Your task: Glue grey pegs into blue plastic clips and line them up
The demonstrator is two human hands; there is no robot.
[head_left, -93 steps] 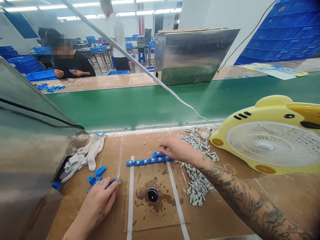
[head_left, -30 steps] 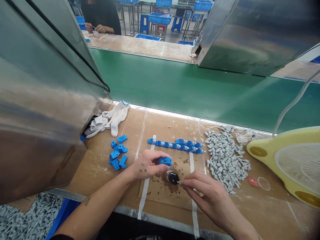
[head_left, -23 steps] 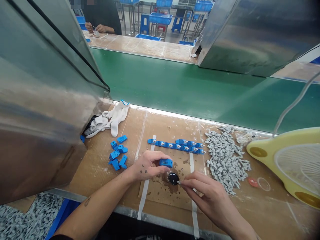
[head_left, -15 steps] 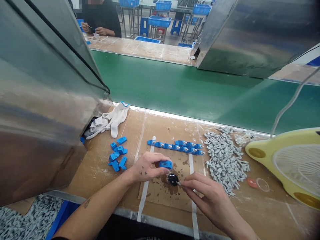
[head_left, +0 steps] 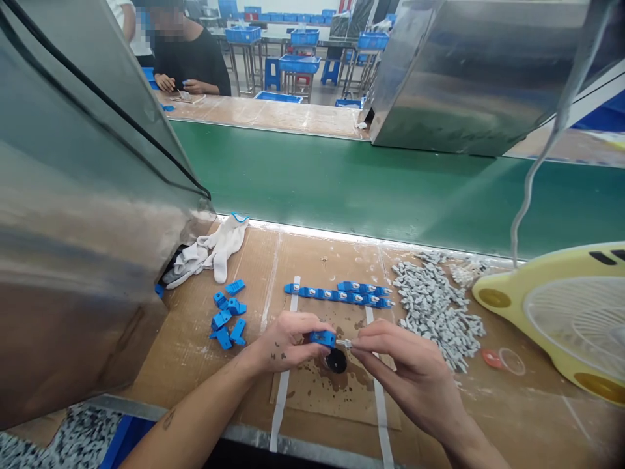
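Note:
Between thumb and fingers, my left hand [head_left: 288,342] grips a small blue plastic block [head_left: 323,338]. My right hand [head_left: 405,365] pinches a small grey plastic piece [head_left: 344,343], whose tip meets the right end of the block. Just below them sits a small round pot with black contents [head_left: 336,360], amid wet spots on the cardboard. Beyond the hands lie rows of blue blocks fitted with light pieces [head_left: 332,295]. On the left is a loose group of blue blocks [head_left: 229,316]; on the right, a heap of grey pieces [head_left: 432,303].
White gloves [head_left: 215,251] lie beside a metal housing [head_left: 97,228] on the left. A yellow fan [head_left: 561,319] stands at right near a small clear-and-red lid [head_left: 502,360]. Behind the bench runs a green conveyor belt [head_left: 317,176]. Across it, a person in black [head_left: 195,62] sits working.
My right hand has raised the grey piece from the black pot to the end of the blue block. My left hand still holds the block. The camera view has tilted up slightly.

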